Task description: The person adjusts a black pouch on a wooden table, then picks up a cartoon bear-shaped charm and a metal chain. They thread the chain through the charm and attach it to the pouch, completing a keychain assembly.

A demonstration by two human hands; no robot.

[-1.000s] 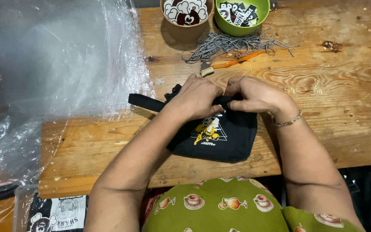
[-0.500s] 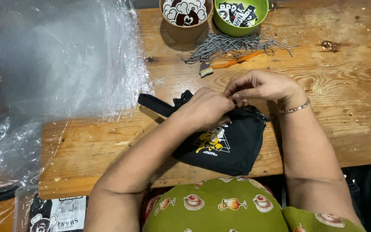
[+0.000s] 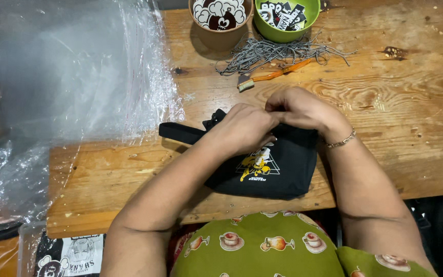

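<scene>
A small black fabric pouch with a yellow printed figure lies on the wooden table near its front edge. A black strap runs out from its left side. My left hand presses on the pouch's upper left part, fingers closed over the fabric. My right hand, with a thin bracelet at the wrist, pinches the pouch's top edge right beside the left one. The two hands touch. What the fingertips grip is hidden beneath them.
A stack of clear plastic bags covers the table's left end. At the back stand a brown bowl and a green bowl with stickers. A bundle of speckled cords and an orange-handled brush lie before them.
The pouch was tilted and lifted at its right half a second ago; it now lies flatter and squarer. Both hands came lower and closer together on its top edge.
</scene>
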